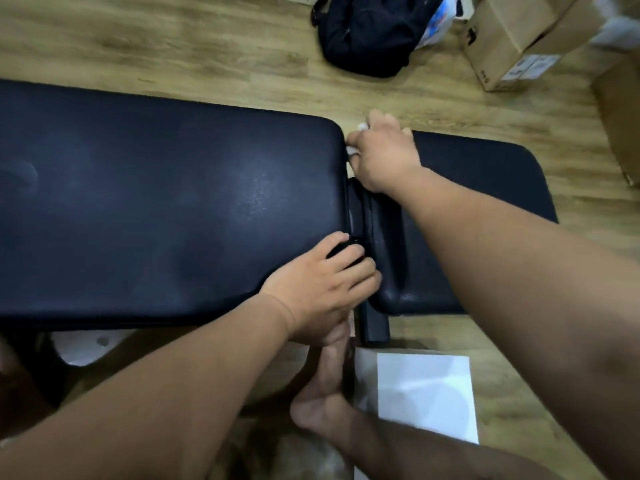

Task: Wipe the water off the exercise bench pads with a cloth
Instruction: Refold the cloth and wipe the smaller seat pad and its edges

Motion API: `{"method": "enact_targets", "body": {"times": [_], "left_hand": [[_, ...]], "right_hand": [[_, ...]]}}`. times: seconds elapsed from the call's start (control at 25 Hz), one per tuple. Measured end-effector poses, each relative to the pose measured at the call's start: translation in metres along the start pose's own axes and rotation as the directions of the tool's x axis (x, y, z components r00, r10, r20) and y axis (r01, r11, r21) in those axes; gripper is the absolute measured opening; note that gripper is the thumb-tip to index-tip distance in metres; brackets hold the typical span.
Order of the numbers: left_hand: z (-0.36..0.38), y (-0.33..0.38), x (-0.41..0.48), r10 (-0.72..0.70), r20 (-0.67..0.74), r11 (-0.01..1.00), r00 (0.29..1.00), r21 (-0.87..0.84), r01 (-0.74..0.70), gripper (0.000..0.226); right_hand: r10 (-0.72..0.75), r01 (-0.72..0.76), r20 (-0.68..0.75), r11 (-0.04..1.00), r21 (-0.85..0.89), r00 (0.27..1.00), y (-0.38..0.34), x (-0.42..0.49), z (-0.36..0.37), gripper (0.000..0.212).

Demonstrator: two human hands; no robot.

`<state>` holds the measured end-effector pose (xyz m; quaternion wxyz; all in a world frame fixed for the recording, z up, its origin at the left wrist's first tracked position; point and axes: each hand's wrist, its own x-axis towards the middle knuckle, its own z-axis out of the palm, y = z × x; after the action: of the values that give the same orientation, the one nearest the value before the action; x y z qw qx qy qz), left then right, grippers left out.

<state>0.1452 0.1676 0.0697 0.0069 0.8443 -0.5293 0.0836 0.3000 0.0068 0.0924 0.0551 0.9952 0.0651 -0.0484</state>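
Note:
A long black bench pad fills the left and middle of the view, and a shorter black pad lies to its right across a narrow gap. My right hand grips a small white cloth at the far end of that gap, against the long pad's right edge. Most of the cloth is hidden under the hand. My left hand rests at the near end of the gap, its fingers curled over the long pad's near right corner.
A black backpack and cardboard boxes sit on the wooden floor beyond the bench. A white sheet lies on the floor near my bare foot. The bench's black frame bar sticks out below the gap.

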Motion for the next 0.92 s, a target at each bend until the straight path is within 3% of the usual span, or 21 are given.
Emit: {"method": "enact_targets", "body": {"times": [0.2, 0.32, 0.44, 0.64, 0.8, 0.92], "left_hand": [[-0.004, -0.001, 0.000, 0.006, 0.047, 1.000, 0.999, 0.025, -0.007, 0.070], [-0.003, -0.001, -0.001, -0.002, 0.052, 1.000, 0.999, -0.005, 0.002, 0.065], [-0.001, 0.000, 0.000, 0.002, 0.035, 1.000, 0.999, -0.029, -0.001, 0.063], [0.000, -0.005, -0.001, 0.009, 0.060, 0.996, 0.998, -0.088, -0.004, 0.065], [0.002, -0.004, -0.001, 0.012, 0.074, 0.994, 0.997, -0.111, -0.004, 0.061], [0.002, -0.003, -0.001, 0.012, 0.098, 0.995, 0.995, -0.099, -0.002, 0.058]], "right_hand": [[0.189, -0.199, 0.075, 0.965, 0.170, 0.979, -0.018, -0.002, -0.007, 0.028], [0.008, -0.010, 0.024, 0.994, 0.107, 1.000, -0.004, -0.034, -0.006, 0.027], [-0.147, 0.136, 0.054, 0.975, 0.178, 0.988, 0.024, -0.028, -0.015, 0.027], [0.173, -0.203, 0.141, 0.952, 0.231, 0.975, 0.049, 0.062, -0.008, 0.034], [0.150, -0.196, 0.206, 0.954, 0.226, 0.967, 0.049, 0.042, -0.010, 0.063], [0.085, -0.140, 0.216, 0.958, 0.251, 0.973, 0.039, 0.027, -0.012, 0.061]]}}
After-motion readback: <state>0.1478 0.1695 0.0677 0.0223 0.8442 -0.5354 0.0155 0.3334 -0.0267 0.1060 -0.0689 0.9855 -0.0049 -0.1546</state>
